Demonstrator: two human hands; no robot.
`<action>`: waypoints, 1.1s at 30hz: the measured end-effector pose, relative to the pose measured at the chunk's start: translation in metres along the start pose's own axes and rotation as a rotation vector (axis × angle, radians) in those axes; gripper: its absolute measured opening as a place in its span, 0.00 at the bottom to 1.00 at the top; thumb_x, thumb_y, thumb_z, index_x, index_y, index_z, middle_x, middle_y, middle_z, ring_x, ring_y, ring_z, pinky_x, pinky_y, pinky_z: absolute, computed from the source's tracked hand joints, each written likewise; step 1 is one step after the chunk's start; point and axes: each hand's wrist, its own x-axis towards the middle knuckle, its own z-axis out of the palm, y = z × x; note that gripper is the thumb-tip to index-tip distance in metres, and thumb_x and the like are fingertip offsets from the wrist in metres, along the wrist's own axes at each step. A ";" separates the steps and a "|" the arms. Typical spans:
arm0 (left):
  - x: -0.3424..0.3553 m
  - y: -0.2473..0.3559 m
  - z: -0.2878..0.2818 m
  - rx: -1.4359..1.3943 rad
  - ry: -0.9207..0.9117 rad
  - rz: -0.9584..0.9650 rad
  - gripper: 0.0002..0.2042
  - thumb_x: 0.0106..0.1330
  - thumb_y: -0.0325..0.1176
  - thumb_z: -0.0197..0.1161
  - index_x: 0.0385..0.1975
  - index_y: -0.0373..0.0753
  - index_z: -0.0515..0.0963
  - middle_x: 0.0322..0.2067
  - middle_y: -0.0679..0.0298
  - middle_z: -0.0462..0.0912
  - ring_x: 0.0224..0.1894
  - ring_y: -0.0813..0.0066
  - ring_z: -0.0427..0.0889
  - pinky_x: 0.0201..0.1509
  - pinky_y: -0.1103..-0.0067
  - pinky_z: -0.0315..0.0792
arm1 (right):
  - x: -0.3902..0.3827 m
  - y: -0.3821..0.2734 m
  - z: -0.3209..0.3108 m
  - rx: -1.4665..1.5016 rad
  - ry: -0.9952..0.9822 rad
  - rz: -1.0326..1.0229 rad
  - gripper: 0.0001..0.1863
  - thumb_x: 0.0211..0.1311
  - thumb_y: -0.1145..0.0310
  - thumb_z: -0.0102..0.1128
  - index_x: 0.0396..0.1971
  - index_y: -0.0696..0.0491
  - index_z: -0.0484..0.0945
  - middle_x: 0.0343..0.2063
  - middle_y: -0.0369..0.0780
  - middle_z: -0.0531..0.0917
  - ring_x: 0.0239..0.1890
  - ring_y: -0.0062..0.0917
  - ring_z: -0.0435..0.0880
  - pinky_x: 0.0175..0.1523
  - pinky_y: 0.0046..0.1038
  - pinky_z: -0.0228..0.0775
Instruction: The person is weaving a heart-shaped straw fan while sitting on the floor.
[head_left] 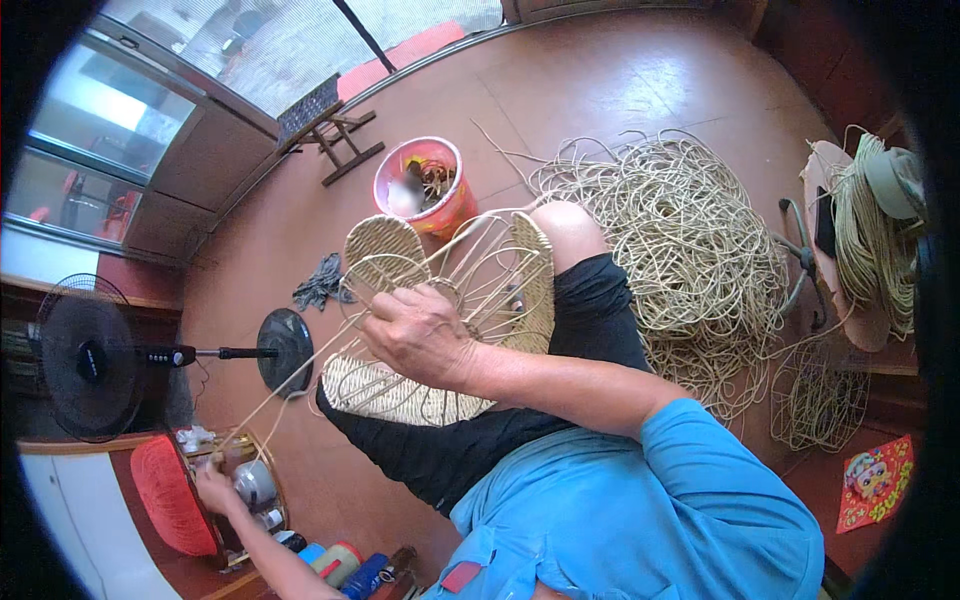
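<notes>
A woven cord piece with braided petal-like sections (382, 250) and looped wire or cord ribs rests across my lap, one long section (380, 385) nearest my body and another upright at the right. My right hand (420, 335) is closed at its middle, on the strands there; exactly what the fingers grip is partly hidden. My left hand (216, 482) is out at the lower left, fingers closed on pale cord (265, 405) that stretches down from the piece.
A pink bucket (449, 196) stands ahead. A large cord heap (680, 280) lies right, beside a wound spool (868, 270). At left are a standing fan (88, 360), a red mesh cover (165, 495), pots and flasks. A small wooden stand (340, 150) and grey cloth (318, 285) lie beyond.
</notes>
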 end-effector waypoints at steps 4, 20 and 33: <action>0.008 0.055 -0.002 0.120 -0.212 0.326 0.18 0.83 0.40 0.58 0.50 0.28 0.87 0.44 0.40 0.90 0.49 0.41 0.89 0.54 0.55 0.80 | 0.003 -0.002 0.002 -0.010 -0.013 -0.006 0.09 0.62 0.63 0.71 0.26 0.46 0.79 0.31 0.35 0.76 0.36 0.29 0.82 0.42 0.36 0.71; -0.115 0.328 -0.050 -0.799 -0.221 0.649 0.05 0.79 0.28 0.63 0.43 0.34 0.85 0.38 0.52 0.87 0.40 0.54 0.87 0.48 0.65 0.79 | -0.002 -0.001 -0.004 -0.064 -0.022 0.025 0.09 0.64 0.62 0.69 0.26 0.46 0.80 0.30 0.34 0.75 0.36 0.29 0.80 0.43 0.36 0.70; -0.041 0.170 0.045 -0.672 -0.117 0.362 0.18 0.80 0.33 0.65 0.64 0.34 0.82 0.55 0.51 0.87 0.48 0.47 0.89 0.56 0.66 0.81 | -0.003 0.001 0.003 -0.021 0.005 0.003 0.09 0.64 0.62 0.71 0.28 0.45 0.80 0.30 0.35 0.76 0.34 0.29 0.82 0.42 0.36 0.71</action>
